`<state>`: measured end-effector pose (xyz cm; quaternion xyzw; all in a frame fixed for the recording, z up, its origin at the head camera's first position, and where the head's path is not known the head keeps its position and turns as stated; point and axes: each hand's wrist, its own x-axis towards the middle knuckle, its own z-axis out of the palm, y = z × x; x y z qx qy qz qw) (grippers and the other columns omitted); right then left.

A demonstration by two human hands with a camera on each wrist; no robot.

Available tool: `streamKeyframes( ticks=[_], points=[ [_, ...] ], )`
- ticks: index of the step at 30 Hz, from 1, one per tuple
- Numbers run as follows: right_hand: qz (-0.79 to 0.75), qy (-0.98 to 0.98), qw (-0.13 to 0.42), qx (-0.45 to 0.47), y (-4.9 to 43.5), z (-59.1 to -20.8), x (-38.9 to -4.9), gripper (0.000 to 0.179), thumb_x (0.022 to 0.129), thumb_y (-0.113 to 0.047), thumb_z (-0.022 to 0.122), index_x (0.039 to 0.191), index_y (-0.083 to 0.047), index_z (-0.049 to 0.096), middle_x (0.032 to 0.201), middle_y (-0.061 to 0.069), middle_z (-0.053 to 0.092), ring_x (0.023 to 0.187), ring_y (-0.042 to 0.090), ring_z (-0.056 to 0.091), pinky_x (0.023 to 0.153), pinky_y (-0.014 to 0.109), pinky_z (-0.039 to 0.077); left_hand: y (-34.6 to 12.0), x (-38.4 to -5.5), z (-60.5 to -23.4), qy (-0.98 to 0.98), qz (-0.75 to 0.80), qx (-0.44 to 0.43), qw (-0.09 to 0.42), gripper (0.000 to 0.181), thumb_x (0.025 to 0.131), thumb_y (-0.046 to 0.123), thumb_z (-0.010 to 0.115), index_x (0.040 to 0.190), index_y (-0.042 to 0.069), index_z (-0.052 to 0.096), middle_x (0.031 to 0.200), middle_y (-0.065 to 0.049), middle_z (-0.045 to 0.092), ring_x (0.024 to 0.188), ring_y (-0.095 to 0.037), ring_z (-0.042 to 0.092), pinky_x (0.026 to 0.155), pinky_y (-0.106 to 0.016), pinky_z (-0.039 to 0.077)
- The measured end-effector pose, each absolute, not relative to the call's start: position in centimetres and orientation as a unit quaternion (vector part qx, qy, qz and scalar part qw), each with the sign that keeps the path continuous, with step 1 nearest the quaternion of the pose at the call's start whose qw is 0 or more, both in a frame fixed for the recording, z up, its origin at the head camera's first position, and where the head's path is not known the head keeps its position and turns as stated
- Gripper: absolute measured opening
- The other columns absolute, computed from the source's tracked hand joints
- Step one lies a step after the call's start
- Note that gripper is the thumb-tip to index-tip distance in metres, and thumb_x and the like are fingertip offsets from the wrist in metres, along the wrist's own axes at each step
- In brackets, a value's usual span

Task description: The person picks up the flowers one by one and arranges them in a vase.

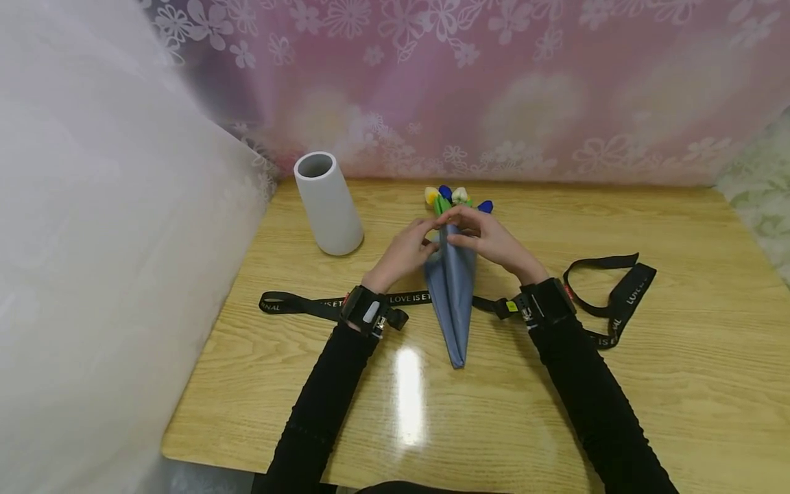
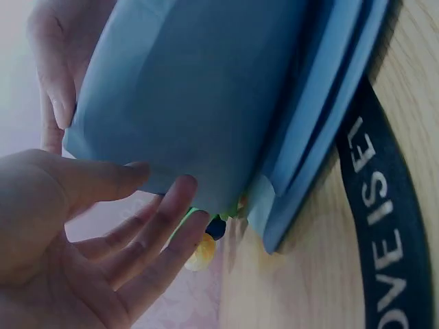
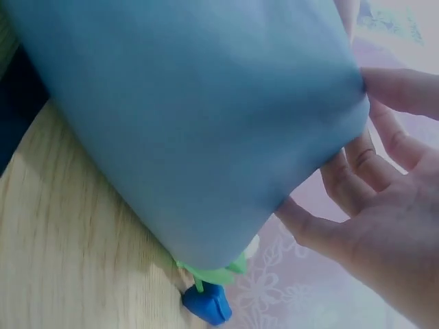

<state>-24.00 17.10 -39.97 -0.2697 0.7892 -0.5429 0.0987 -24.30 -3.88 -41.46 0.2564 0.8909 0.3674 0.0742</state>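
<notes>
A cone of blue wrapping paper [image 1: 453,302] lies on the wooden table [image 1: 617,412], tip toward me, with yellow, white and blue toy flowers [image 1: 453,197] poking out of its far end. My left hand [image 1: 426,241] touches the cone's left side near the opening with fairly straight fingers [image 2: 180,195] against the paper [image 2: 199,103]. My right hand [image 1: 453,230] reaches over the opening and pinches the paper's top fold [image 3: 206,123] between thumb [image 3: 401,89] and fingers. A blue flower [image 3: 206,305] shows below that edge. A black printed ribbon [image 1: 308,304] runs under the cone.
A white cylindrical vase [image 1: 327,204] stands upright at the back left of the table. The ribbon's loose end loops [image 1: 617,288] to the right of my right wrist. Pink flowered curtain [image 1: 494,82] hangs behind; white fabric [image 1: 92,274] drapes along the left edge.
</notes>
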Motion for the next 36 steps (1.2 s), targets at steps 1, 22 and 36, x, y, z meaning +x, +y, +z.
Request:
streamKeyframes(
  ticks=[1, 22, 36],
  points=[
    [-0.537, 0.794, 0.099, -0.268, 17.1, -40.0, -24.0, 0.034, 0.103, -0.009, 0.06, 0.136, -0.003, 0.055, 0.127, 0.019, 0.06, 0.118, 0.037, 0.057, 0.108, 0.056, 0.041, -3.9, -24.4, -41.5, 0.89, 0.374, 0.251, 0.073, 0.044, 0.104, 0.01, 0.058, 0.147, 0.007, 0.05, 0.145, -0.017, 0.05, 0.114, -0.029, 0.066, 0.091, -0.033, 0.057],
    [-0.369, 0.9, 0.073, -0.222, 21.3, -38.5, -24.0, 0.022, 0.104, -0.012, 0.059, 0.124, -0.005, 0.067, 0.117, 0.018, 0.066, 0.119, 0.038, 0.058, 0.101, 0.058, 0.045, -5.3, -25.4, -42.6, 0.931, 0.292, 0.219, 0.026, 0.016, 0.104, 0.015, 0.06, 0.112, 0.006, 0.07, 0.109, -0.012, 0.066, 0.087, -0.022, 0.057, 0.076, -0.036, 0.048],
    [-0.374, 0.898, -0.004, -0.229, 19.4, -36.5, -22.9, 0.032, 0.107, -0.023, 0.053, 0.135, -0.008, 0.058, 0.12, 0.02, 0.064, 0.111, 0.037, 0.059, 0.093, 0.055, 0.046, -2.8, -23.5, -39.4, 0.861, 0.399, 0.31, -0.048, 0.027, 0.105, 0.024, 0.059, 0.127, 0.01, 0.066, 0.117, -0.006, 0.07, 0.107, -0.018, 0.065, 0.092, -0.03, 0.051]
  ],
)
